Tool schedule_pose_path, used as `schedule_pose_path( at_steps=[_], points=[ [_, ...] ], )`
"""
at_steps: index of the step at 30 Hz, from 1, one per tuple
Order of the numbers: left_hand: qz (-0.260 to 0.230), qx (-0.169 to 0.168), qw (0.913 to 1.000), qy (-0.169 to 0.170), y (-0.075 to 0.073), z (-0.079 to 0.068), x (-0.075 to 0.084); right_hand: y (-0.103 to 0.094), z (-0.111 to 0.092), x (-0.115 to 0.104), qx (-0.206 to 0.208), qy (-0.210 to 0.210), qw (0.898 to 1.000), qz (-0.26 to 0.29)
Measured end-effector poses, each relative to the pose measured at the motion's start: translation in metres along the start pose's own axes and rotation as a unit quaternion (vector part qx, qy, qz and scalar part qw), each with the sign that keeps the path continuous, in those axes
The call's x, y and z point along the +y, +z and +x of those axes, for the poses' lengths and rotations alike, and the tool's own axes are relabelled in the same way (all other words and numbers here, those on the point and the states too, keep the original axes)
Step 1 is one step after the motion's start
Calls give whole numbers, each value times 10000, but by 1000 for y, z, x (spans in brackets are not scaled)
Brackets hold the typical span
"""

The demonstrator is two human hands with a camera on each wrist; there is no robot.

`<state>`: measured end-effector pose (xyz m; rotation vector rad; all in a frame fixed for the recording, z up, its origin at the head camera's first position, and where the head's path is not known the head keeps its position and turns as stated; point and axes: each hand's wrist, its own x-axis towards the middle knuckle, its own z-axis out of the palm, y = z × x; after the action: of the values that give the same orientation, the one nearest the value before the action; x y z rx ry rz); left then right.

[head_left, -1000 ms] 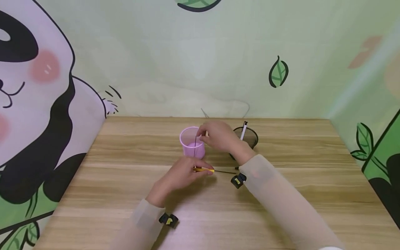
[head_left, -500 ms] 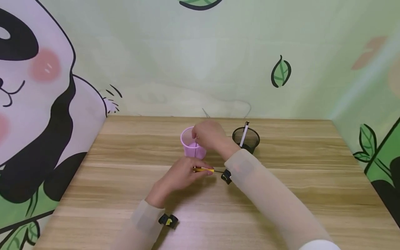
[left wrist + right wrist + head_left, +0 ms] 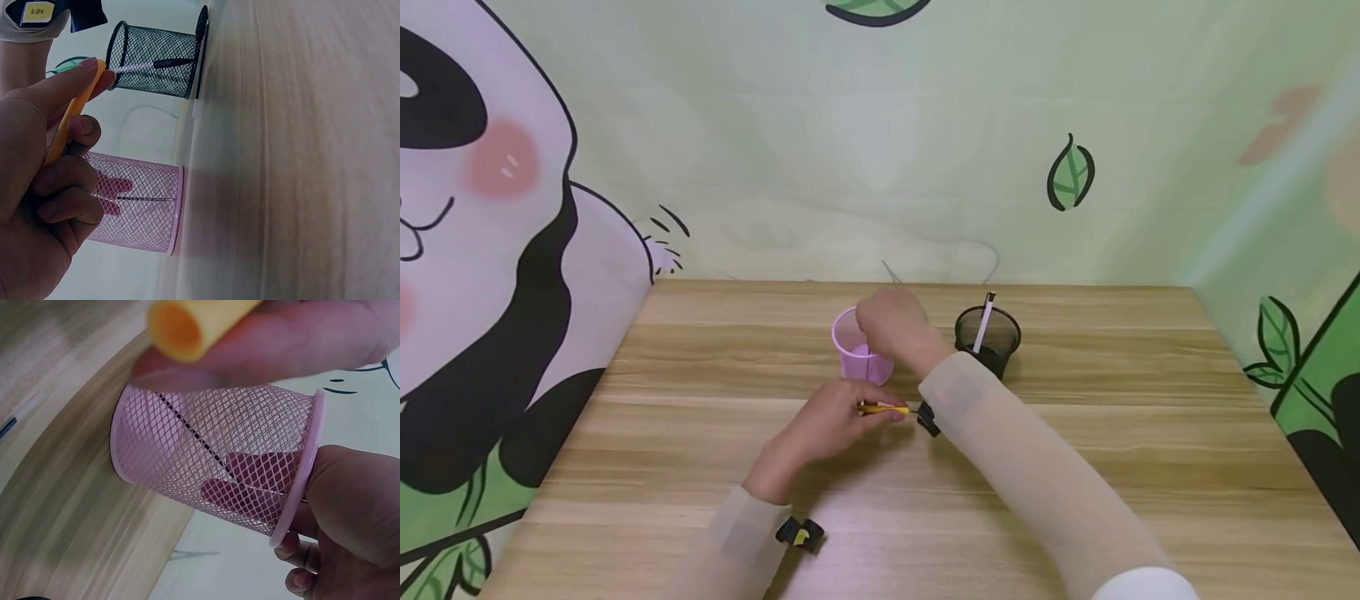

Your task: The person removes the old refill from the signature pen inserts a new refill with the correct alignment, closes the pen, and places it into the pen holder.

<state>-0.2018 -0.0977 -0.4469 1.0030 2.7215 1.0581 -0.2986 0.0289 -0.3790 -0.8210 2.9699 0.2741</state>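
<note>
My left hand [image 3: 835, 417] pinches a yellow hollow tube [image 3: 76, 107], like a pen barrel, between thumb and fingers, low over the table in front of the pink mesh pen cup [image 3: 854, 367]. In the right wrist view its open round end faces the camera. My right hand [image 3: 892, 325] reaches over the cup's rim, two fingers inside showing through the mesh. A thin dark rod [image 3: 197, 434], like a pen refill, runs from between those fingers down to the cup's base. The head view hides the right fingertips inside the cup.
Right of the pink cup stands a black mesh pen cup [image 3: 992, 365] with a white pen [image 3: 983, 325] leaning in it. A thin black-ended pen [image 3: 201, 25] lies on the table beside it. A patterned backdrop rises behind the wooden table [image 3: 700, 333].
My right hand has moved left and down into the pink cup, lowering the dark rod. Its forearm has uncovered the black cup. The left hand stays nearly still with the yellow tube.
</note>
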Motion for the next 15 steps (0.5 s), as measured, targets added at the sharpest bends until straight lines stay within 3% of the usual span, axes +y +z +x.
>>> schedule_pose_path(
  at_steps=[15],
  points=[
    [-10, 51, 10000, -58, -1, -2, 1, 0, 0, -5, -174, 103, 9996, -187]
  ],
)
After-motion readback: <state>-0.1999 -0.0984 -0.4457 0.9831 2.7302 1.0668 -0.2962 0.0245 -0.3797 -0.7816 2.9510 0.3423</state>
